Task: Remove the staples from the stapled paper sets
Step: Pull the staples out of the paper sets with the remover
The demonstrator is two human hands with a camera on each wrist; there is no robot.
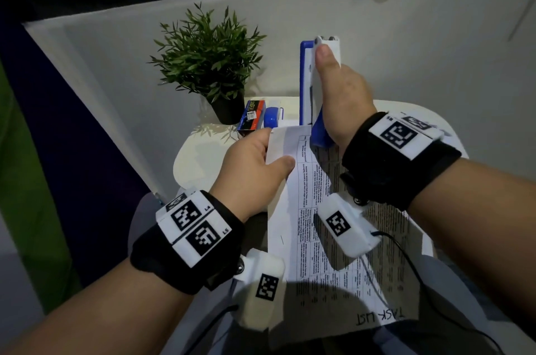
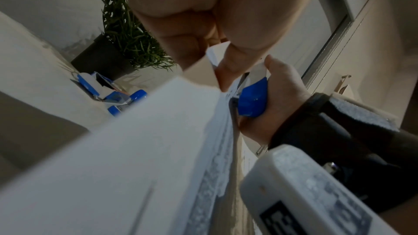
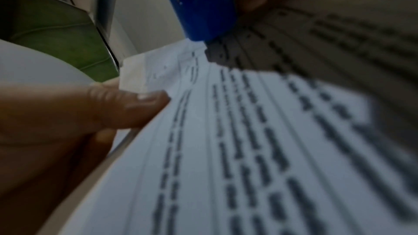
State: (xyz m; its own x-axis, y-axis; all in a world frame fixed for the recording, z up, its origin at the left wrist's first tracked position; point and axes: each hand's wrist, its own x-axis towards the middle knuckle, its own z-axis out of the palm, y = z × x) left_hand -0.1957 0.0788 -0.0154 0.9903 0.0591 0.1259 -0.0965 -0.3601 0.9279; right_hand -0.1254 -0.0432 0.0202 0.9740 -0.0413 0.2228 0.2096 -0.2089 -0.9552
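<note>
- The potted plant (image 1: pixel 207 64) is standing at the far left of the white counter (image 1: pixel 200 148), with a box of staples (image 1: pixel 251 118) and a small blue-and-white tool (image 1: pixel 272 119) lying just beside it; I cannot tell what that tool is.
- The left hand (image 1: pixel 252 169) is pinching the far corner of the stapled paper set (image 1: pixel 301 227), thumb on top and fingers (image 2: pixel 181 47) curled underneath, lifting that corner off the counter.
- The paper set is lying between the two forearms, its printed table facing up and a handwritten "TASK LIST" at the near end.
- The right hand (image 1: pixel 339 102) is gripping a blue-and-white stapler (image 1: pixel 311 85) held upright, thumb pressing along its white top and fingers wrapped around the body; its blue lower end is meeting the top edge of the sheets.
- The staple itself is not showing in any view, hidden under the stapler's end.
- Judging from this, the step is prying the staple with the stapler's rear tip. To do it well: keep the left pinch close to the corner so the sheets are staying taut, slide the tip flat under the staple's crown, and lever gently rather than yanking, since a hard pull is likely to tear the corner.
</note>
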